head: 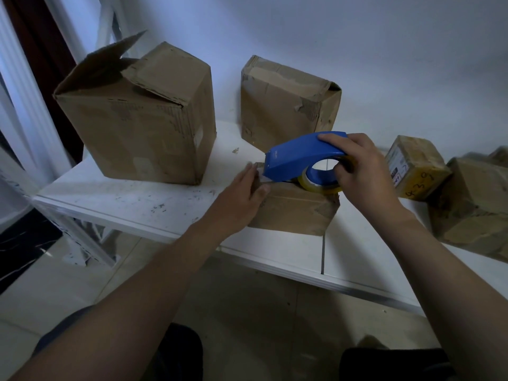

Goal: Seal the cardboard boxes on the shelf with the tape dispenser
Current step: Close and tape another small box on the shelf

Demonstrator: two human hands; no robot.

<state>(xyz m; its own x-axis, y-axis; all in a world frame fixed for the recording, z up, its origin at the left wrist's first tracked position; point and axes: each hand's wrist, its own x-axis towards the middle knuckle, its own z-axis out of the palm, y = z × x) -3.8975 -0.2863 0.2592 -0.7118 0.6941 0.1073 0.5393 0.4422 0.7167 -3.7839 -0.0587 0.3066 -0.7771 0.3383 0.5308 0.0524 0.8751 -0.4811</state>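
On the white shelf point(165, 204), as I see it:

- Small box point(297, 213), near the front edge, centre. My left hand point(244, 196) lies flat against its left end, fingers out, pressing the tape end down.
- Blue tape dispenser point(299, 158), resting on top of the small box, my right hand point(360, 171) closed around its roll end.
- Large box point(137, 127), back left, one flap raised.
- Medium box point(286, 105), back centre, against the wall.
- Further boxes point(445, 188), far right.

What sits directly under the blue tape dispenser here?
The blue plastic tape dispenser rests on a small brown cardboard box at the shelf's front edge. The dispenser and both hands cover the box's top seam, so its taping is unreadable.
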